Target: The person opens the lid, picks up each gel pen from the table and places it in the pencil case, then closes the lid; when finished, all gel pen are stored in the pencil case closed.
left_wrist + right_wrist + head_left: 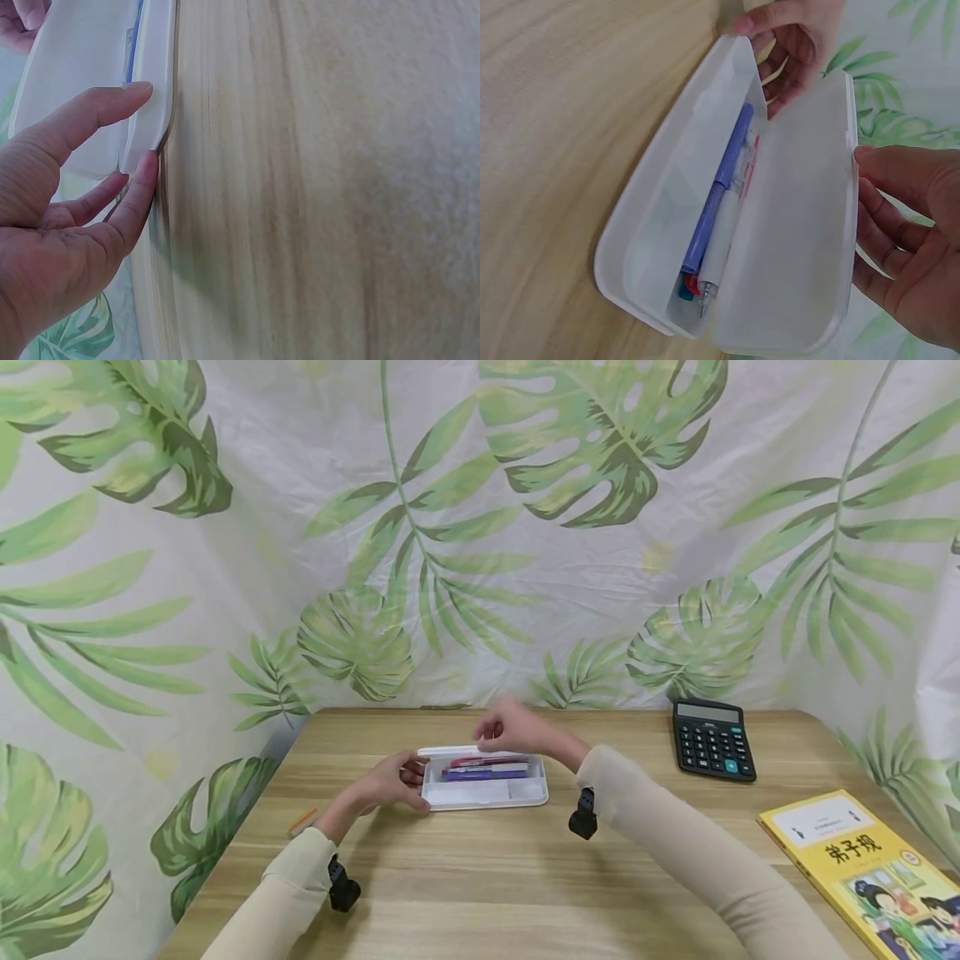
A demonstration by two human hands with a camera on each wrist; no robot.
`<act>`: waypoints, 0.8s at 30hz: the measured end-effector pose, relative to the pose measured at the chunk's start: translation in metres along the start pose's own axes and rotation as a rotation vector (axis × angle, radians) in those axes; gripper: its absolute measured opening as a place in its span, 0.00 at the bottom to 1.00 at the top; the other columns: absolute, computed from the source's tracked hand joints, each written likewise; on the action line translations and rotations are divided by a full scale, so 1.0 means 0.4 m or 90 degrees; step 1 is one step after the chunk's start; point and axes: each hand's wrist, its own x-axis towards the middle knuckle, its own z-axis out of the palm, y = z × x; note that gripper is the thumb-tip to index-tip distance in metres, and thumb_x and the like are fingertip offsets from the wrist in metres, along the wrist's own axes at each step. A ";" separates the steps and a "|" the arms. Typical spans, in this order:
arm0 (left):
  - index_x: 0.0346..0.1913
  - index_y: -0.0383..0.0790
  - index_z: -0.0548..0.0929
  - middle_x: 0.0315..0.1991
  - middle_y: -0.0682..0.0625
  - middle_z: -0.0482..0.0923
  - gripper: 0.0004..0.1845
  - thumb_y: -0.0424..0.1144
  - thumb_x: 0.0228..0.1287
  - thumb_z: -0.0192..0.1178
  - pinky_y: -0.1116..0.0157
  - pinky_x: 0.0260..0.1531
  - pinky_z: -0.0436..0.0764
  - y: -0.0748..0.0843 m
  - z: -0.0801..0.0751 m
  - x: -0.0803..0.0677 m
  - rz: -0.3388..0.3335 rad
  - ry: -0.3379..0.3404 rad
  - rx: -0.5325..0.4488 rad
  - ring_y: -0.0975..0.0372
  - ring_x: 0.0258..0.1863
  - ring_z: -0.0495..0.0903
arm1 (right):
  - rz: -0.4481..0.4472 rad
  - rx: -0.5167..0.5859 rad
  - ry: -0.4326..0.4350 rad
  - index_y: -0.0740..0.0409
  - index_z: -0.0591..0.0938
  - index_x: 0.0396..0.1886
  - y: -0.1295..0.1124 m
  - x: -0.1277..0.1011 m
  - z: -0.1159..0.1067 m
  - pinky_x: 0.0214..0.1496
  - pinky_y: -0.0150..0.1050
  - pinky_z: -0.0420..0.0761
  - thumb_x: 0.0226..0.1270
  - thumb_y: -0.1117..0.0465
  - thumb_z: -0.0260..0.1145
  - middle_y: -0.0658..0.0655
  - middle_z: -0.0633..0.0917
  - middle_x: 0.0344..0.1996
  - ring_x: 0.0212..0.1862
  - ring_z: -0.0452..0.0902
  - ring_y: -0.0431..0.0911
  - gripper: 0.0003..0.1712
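A white pencil case (468,792) lies on the wooden table with its lid (802,225) raised on the far side. Inside are several pens, among them a purple-blue pen (718,187), a white pen (721,232) and one with red parts. My left hand (388,781) grips the case's left end, thumb on the near rim and fingers at the end wall. At the lid's upper edge, my right hand (922,240) pinches it, thumb inside and fingers behind. The right hand looks blurred in the head view.
A black calculator (712,739) lies at the back right of the table. Nearer on the right is a yellow book (862,860). A small orange item (302,822) rests beside my left forearm. A leaf-patterned curtain (465,560) hangs behind the table.
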 end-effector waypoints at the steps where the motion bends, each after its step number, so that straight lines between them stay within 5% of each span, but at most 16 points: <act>1: 0.62 0.19 0.67 0.55 0.30 0.75 0.40 0.19 0.44 0.75 0.68 0.46 0.81 0.000 0.001 0.000 -0.001 0.001 -0.002 0.54 0.48 0.78 | 0.001 -0.002 0.000 0.64 0.89 0.40 -0.002 -0.004 0.005 0.35 0.27 0.77 0.66 0.66 0.70 0.54 0.87 0.28 0.30 0.75 0.35 0.06; 17: 0.66 0.22 0.66 0.52 0.36 0.77 0.44 0.19 0.43 0.75 0.65 0.50 0.83 0.001 -0.004 -0.005 0.012 -0.006 -0.014 0.55 0.48 0.79 | -0.030 -0.082 0.003 0.63 0.89 0.38 -0.008 -0.069 0.091 0.39 0.28 0.77 0.59 0.69 0.73 0.55 0.83 0.30 0.34 0.78 0.41 0.07; 24: 0.67 0.23 0.67 0.55 0.36 0.74 0.44 0.21 0.44 0.76 0.67 0.50 0.81 0.004 -0.003 -0.006 -0.001 0.000 0.012 0.55 0.51 0.76 | 0.025 -0.101 0.002 0.59 0.90 0.39 -0.004 -0.081 0.131 0.39 0.31 0.76 0.59 0.69 0.74 0.53 0.81 0.33 0.36 0.76 0.42 0.08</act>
